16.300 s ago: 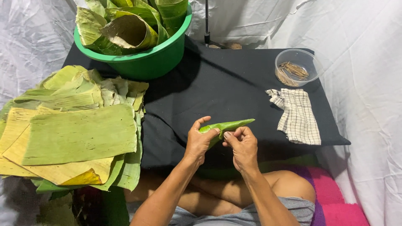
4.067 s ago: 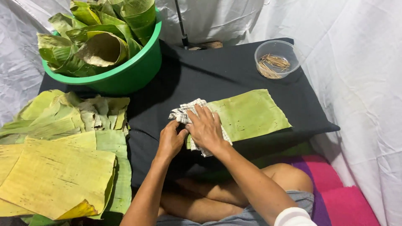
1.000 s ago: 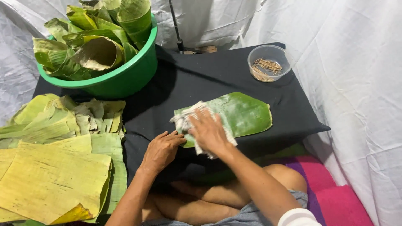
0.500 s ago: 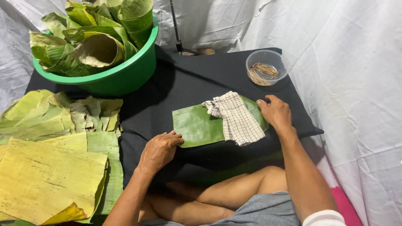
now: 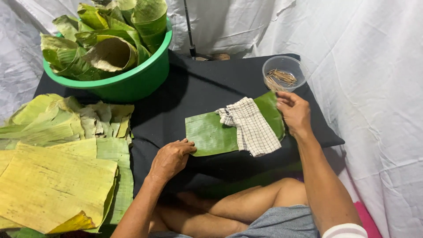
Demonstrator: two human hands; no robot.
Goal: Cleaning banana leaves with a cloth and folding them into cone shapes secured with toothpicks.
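A: What do I have on the counter (image 5: 185, 94) now?

B: My left hand (image 5: 171, 157) rests at the near left corner of the leaf (image 5: 210, 134), fingers (image 5: 187, 147) loosely curled, tips on its edge, gripping nothing that I can see. That hand sits about where it did half a second ago.

A: And the right?

B: My right hand (image 5: 294, 112) is at the far right end of the leaf. The fingers look pinched on that edge, and the end curls up off the counter. Half a second ago the hand lay flatter at that end; now the tip stands more raised.

A: Where is the cloth?

B: The cloth (image 5: 251, 128) lies across the middle-right of the leaf, loose, neither hand on it. A second ago my right hand was pressing it down on the leaf; four seconds ago both hands were at it.

A: Anything else close by?

B: A clear bowl (image 5: 285, 72) of thin sticks stands just beyond my right hand. The green tub (image 5: 128, 83) of rolled leaves sits at the far left, and the flat leaf stack (image 5: 57, 176) lies left of the counter. All three are as they were.
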